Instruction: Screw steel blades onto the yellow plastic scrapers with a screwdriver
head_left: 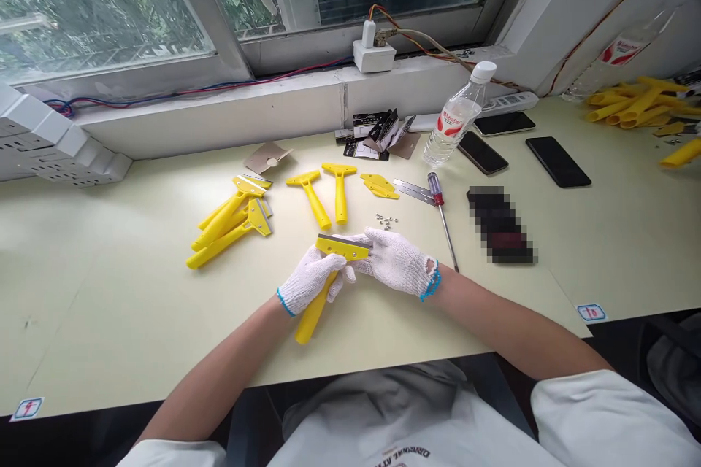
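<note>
A yellow scraper point(316, 310) with a grey blade along its head is in my gloved left hand point(312, 281), thumb pressed on the head and fingers behind it. At the head's right end is my gloved right hand point(397, 259), its fingers closed about that end and partly hidden. Beyond my hands lie small screws point(386, 221), two yellow scraper handles point(340, 193), yellow cover plates point(380, 186) and metal blades point(415, 191). A screwdriver point(437, 190) with a clear and red handle lies to the right of these. Several scrapers with blades point(227, 226) are piled at the left.
A water bottle point(453, 120) stands near the wall, beside phones point(558, 162) and opened black boxes point(377, 133). A blurred dark object point(501, 226) lies at right. More yellow handles point(635, 103) are heaped far right. White socket boxes point(60, 139) sit at left.
</note>
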Available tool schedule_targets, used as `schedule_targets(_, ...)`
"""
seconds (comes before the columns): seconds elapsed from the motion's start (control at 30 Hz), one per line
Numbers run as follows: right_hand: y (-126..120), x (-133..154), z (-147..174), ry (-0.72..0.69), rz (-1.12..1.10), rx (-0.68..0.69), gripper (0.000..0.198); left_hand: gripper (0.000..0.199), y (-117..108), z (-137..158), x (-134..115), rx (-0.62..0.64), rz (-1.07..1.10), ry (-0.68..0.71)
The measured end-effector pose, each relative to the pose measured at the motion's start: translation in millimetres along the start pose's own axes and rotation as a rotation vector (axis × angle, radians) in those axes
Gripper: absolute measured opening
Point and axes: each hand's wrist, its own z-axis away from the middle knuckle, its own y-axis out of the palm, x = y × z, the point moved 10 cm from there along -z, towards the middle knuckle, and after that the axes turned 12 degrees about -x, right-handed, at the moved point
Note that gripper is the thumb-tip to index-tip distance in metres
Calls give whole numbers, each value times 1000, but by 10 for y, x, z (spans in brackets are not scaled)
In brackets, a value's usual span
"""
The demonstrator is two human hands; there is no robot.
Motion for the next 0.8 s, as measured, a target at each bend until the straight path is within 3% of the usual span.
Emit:
schedule_targets(0.23, -64, 15, -6, -49, -3, -8, 27, 34, -44, -55, 63, -40, 101, -7)
schedule_targets(0.5, -504, 631, 3, -367, 124, -213, 32, 32, -87, -62, 76, -86, 146, -13)
schedule_targets(0.57, -634, 868, 46, -540, 313, -313, 31, 29, -103, -70, 100, -91, 142, -15)
schedule_targets(0.67, -699, 1153, 132, -856, 815, -479, 32, 26, -111, -83, 128, -87, 137, -14)
schedule_targets(0.73, -660, 1171, 102, -979, 1096, -486, 41, 25, -112, -86, 130, -87, 134, -12)
schedule_targets(0.8, -649, 1108, 10, -1007, 1240, -434, 52, 24, -106, -81, 122, -87, 120, -12)
